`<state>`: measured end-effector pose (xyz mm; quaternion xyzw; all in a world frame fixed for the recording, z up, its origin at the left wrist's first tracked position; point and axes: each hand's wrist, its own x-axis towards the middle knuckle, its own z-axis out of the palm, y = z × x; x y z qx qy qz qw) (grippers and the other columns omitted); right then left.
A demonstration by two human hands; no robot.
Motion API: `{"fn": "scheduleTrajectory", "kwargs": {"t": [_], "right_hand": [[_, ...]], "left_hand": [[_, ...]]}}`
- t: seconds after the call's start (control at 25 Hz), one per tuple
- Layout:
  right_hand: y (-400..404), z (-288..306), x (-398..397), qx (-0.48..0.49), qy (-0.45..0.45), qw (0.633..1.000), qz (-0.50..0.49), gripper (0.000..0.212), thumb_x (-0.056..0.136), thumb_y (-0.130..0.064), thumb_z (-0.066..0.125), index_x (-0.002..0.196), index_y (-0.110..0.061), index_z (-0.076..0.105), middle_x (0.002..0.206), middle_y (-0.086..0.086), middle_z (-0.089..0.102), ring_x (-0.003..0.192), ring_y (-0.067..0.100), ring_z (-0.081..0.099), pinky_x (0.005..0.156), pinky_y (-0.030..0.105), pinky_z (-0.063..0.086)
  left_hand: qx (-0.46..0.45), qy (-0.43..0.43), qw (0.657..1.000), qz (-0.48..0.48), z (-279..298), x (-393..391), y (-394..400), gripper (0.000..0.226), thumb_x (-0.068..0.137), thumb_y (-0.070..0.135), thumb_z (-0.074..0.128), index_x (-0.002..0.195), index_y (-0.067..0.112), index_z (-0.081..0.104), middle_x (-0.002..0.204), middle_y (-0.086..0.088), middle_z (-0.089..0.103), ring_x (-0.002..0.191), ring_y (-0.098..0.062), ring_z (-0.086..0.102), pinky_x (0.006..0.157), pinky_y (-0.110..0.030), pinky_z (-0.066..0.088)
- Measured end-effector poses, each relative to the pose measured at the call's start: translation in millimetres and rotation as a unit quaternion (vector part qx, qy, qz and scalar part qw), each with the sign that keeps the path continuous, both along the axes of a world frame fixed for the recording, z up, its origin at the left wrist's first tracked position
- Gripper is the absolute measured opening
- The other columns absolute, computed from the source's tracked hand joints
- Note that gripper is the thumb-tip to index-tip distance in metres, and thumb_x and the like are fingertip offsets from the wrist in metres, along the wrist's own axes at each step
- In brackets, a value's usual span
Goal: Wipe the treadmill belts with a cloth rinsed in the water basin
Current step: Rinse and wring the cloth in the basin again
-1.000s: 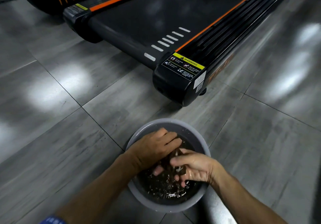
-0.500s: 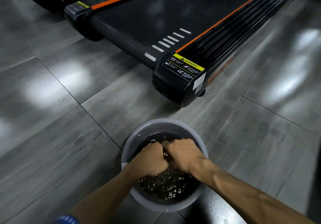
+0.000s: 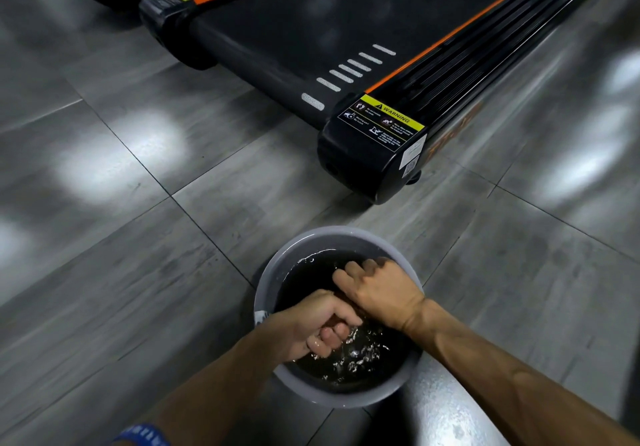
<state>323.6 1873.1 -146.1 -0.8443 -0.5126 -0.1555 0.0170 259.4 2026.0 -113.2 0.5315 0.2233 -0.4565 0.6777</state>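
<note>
Your left hand (image 3: 320, 324) and right hand (image 3: 377, 293) were fisted tight round the cloth (image 3: 348, 307) over the basin (image 3: 277, 272) — wringing, I'd judge. Next came the treadmill belt (image 3: 294, 30) — carry it barely damp.

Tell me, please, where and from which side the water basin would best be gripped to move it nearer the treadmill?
Probably by the basin's rim, both hands on opposite sides, from above. It is round, shows no handles, and holds dark water, so an even two-sided grip should keep it level.

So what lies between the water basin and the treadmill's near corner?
Only bare grey floor tile separates the basin from the treadmill, per the head view.
</note>
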Motion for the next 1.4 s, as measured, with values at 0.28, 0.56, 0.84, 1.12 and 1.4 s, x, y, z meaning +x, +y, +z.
{"fn": "scheduleTrajectory", "kwargs": {"t": [0.28, 0.56, 0.84, 1.12, 1.4], "right_hand": [[-16.9, 41.5, 13.2, 0.138, 0.364, 0.913, -0.12, 0.062, 0.069, -0.014, 0.078, 0.115, -0.034, 0.042, 0.107, -0.006, 0.052, 0.096, 0.014, 0.051, 0.079, 0.03, 0.044], [-10.6, 69.7, -0.1, 0.433, 0.723, 0.479, -0.244, 0.042, 0.072, -0.033, 0.078, 0.1, -0.007, 0.061, 0.083, 0.008, 0.07, 0.071, 0.016, 0.066, 0.063, 0.025, 0.055], [-11.2, 111.5, 24.0, 0.6, 0.711, 0.333, -0.153, 0.022, 0.092, -0.003, 0.052, 0.109, -0.015, 0.06, 0.098, 0.009, 0.069, 0.081, 0.02, 0.067, 0.071, 0.035, 0.059], [6.7, 172.6, 23.6, 0.606, 0.675, 0.413, -0.079, 0.017, 0.093, -0.02, 0.053, 0.104, -0.011, 0.062, 0.092, 0.006, 0.067, 0.078, 0.015, 0.065, 0.07, 0.028, 0.058], [16.1, 220.0, 32.1, 0.578, 0.703, 0.413, -0.023, 0.02, 0.09, -0.016, 0.055, 0.108, -0.009, 0.059, 0.087, 0.008, 0.059, 0.076, 0.018, 0.061, 0.075, 0.033, 0.056]], "left_hand": [[0.218, -0.286, 0.933, -0.007, 35.1, 40.5, 15.0, 0.043, 0.06, -0.002, 0.065, 0.095, 0.023, 0.072, 0.075, 0.007, 0.069, 0.064, -0.003, 0.063, 0.055, -0.018, 0.044], [0.297, -0.508, 0.798, 0.131, 40.8, 48.7, 32.5, 0.054, 0.063, -0.011, 0.073, 0.072, 0.043, 0.072, 0.11, 0.008, 0.062, 0.105, -0.003, 0.06, 0.09, -0.015, 0.046], [-0.01, -0.382, 0.875, 0.297, 63.3, 40.9, 47.9, 0.029, 0.071, -0.006, 0.048, 0.069, 0.01, 0.072, 0.104, -0.014, 0.069, 0.097, -0.029, 0.067, 0.073, -0.033, 0.057], [-0.023, -0.332, 0.917, 0.218, 89.7, 39.3, 51.3, 0.029, 0.081, 0.038, 0.057, 0.106, 0.029, 0.069, 0.12, -0.011, 0.062, 0.111, -0.031, 0.059, 0.101, -0.053, 0.045], [-0.154, -0.358, 0.904, 0.178, 111.2, 42.5, 56.5, 0.047, 0.083, 0.048, 0.059, 0.106, 0.009, 0.071, 0.125, -0.011, 0.064, 0.109, -0.022, 0.063, 0.085, -0.037, 0.054]]}}
